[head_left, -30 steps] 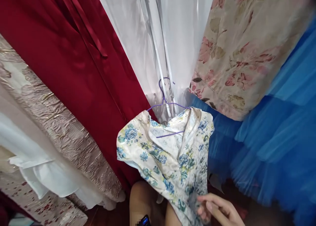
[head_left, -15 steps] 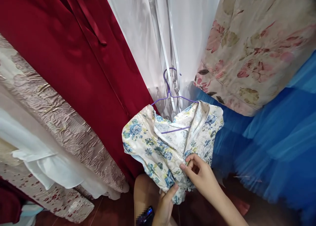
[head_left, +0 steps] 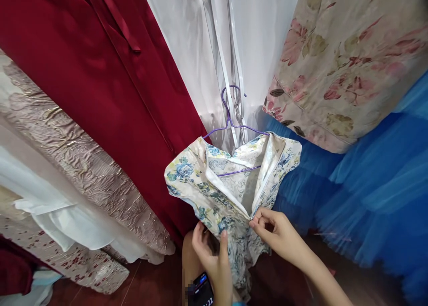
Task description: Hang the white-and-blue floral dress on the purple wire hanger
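Note:
A white dress with blue and yellow flowers (head_left: 187, 172) hangs on a purple wire hanger (head_left: 229, 118). Its neckline spreads into a deep V with white edges that look like zipper tape. My right hand (head_left: 272, 228) pinches the bottom point of this V between thumb and fingertips; whether a zipper pull is in the pinch is hidden. Lower down, at the dress's left side, my left hand (head_left: 212, 252) has its thumb and fingers apart, touching the fabric. Below the hands the skirt bunches and hangs down.
White straps (head_left: 219, 51) hang behind the hanger against white cloth. A red gown (head_left: 117, 96) and pale textured dresses hang left; a pink floral dress (head_left: 334, 83) and blue tulle (head_left: 361, 194) hang right. A phone (head_left: 202, 290) lies by a leg below.
My left hand has moved up and left from the lower front, and its fingers have spread. The V opening is wider. My right hand keeps its pinch at the V's point.

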`<action>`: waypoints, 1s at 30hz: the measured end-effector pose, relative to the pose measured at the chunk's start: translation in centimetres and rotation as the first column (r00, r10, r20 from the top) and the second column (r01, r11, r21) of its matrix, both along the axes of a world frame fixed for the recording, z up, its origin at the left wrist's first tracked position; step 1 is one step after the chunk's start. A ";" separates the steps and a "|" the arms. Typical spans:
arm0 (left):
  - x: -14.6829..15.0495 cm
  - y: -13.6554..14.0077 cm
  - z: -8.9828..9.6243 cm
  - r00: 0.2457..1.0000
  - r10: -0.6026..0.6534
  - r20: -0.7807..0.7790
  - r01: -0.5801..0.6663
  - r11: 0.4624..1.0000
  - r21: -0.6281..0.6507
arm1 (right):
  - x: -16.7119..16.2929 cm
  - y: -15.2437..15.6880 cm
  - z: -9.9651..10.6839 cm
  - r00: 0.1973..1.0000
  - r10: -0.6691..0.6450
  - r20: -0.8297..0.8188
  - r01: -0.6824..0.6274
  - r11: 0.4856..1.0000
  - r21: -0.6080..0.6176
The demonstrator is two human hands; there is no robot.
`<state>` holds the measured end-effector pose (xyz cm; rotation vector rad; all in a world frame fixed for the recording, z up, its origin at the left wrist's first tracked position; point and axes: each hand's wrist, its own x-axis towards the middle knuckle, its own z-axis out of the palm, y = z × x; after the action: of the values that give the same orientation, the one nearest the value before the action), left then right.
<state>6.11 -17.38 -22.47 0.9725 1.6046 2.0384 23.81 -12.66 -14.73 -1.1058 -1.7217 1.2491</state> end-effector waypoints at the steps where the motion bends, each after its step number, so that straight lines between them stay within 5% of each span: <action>1: 0.5 0.0 0.4 0.987 0.094 -0.133 -0.087 0.995 0.058 | 0.1 -0.1 0.1 1.000 -0.002 0.006 0.002 1.000 -0.001; 3: 1.7 0.1 0.9 0.928 0.092 -0.362 -0.056 0.993 0.108 | 0.2 -0.2 0.5 1.000 0.019 0.005 -0.019 1.000 -0.013; 5: 2.9 0.4 1.2 0.878 -0.077 -0.472 0.115 0.992 0.053 | 0.3 -0.4 0.9 0.998 0.061 -0.005 -0.061 0.998 -0.023; 12: 5.5 2.0 1.8 0.882 -0.262 -0.392 0.270 0.962 -0.035 | 0.2 -0.8 1.8 0.985 0.083 -0.152 -0.094 0.994 -0.064; 17: 5.0 1.8 2.8 0.837 -0.335 -0.432 0.352 0.935 -0.043 | -1.4 0.2 1.9 0.910 -0.110 -0.400 0.006 0.968 -0.253; 20: 4.2 1.9 3.9 0.789 -0.416 -0.452 0.390 0.908 -0.154 | -2.5 1.5 3.1 0.876 -0.191 -0.444 0.077 0.962 -0.262; 25: 3.6 2.6 6.5 0.626 -0.531 -0.571 0.391 0.847 -0.359 | -3.9 5.0 6.9 0.799 -0.316 -0.512 0.295 0.947 -0.124; 30: 3.7 2.9 8.1 0.338 -0.591 -0.732 0.298 0.805 -0.513 | -4.9 7.9 10.7 0.774 -0.263 -0.577 0.314 0.949 -0.012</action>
<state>9.79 -14.50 -14.33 2.2707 1.6477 0.8055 18.91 -4.76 -4.00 -0.7906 -1.0863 1.1451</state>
